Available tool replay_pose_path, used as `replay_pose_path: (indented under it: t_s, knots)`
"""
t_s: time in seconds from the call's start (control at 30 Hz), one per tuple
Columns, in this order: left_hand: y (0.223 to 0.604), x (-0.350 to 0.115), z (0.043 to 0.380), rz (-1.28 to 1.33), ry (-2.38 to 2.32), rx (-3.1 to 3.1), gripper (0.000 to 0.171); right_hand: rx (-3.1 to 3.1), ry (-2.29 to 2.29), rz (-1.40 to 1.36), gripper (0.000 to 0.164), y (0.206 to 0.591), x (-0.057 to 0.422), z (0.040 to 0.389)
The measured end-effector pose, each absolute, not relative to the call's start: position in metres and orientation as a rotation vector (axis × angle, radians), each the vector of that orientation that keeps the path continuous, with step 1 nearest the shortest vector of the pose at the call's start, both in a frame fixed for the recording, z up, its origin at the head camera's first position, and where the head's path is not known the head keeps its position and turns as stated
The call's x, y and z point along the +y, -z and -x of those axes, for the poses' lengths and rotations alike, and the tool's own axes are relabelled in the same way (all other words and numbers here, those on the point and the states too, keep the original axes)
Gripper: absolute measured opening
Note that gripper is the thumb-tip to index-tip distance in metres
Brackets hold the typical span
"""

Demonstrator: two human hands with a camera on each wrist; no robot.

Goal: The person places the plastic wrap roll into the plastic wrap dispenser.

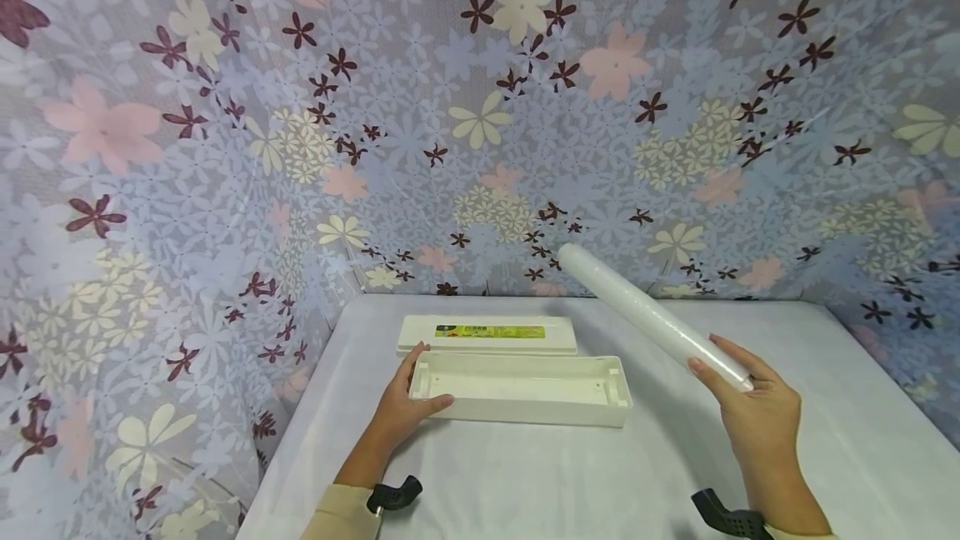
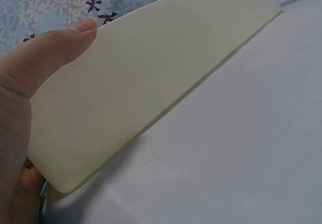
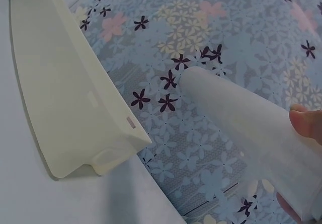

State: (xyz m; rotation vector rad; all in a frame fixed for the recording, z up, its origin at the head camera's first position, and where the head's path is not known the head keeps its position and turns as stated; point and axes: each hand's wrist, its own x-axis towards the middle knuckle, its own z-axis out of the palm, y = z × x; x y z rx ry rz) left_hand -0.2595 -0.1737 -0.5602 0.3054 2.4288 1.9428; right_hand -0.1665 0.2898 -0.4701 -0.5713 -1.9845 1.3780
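Note:
A roll of plastic wrap (image 1: pixel 652 319) is held up at a slant over the right side of the table. My right hand (image 1: pixel 761 402) grips its lower near end, thumb on one side and fingers on the other; its far end points up and left. An open cream dispenser box (image 1: pixel 517 411) lies lengthwise on the table, its inside bare. Around the left end of this box my left hand (image 1: pixel 405 398) has its grip, the thumb (image 2: pixel 75 38) over the front wall's rim. Directly behind the box is its lid (image 1: pixel 487 344), with a yellow-green label on top.
A white cloth covers the table (image 1: pixel 525 473). Its back edge runs just behind the lid, against a flowered curtain (image 1: pixel 480 148) that also hangs at the left and right. Black wrist-camera mounts (image 1: pixel 393 494) sit on both wrists.

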Motion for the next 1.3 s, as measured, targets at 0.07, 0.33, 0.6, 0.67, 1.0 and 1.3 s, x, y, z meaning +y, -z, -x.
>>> replay_pose_path:
  t_s: [0.07, 0.33, 0.6, 0.67, 1.0, 1.3]
  knots:
    - [0.561, -0.173, 0.260, -0.307, -1.939, 2.429, 0.113, -1.980, -1.391, 0.573, 0.052, 0.470, 0.289, 0.167]
    - [0.559, -0.172, 0.259, -0.290, -1.934, 2.438, 0.112, -1.974, -1.420, 0.555, 0.052, 0.468, 0.288, 0.170]
    - [0.561, -0.172, 0.259, -0.312, -1.947, 2.428, 0.112, -1.965, -1.456, 0.521, 0.051, 0.466, 0.289, 0.171]
    - [0.561, -0.172, 0.259, -0.309, -1.945, 2.432, 0.112, -1.959, -1.484, 0.512, 0.050, 0.465, 0.288, 0.171]
    - [0.560, -0.172, 0.259, -0.290, -1.923, 2.444, 0.112, -1.937, -1.569, 0.450, 0.047, 0.463, 0.283, 0.173]
    - [0.557, -0.172, 0.258, -0.270, -1.918, 2.451, 0.113, -1.962, -1.639, 0.361, 0.049, 0.465, 0.277, 0.178]
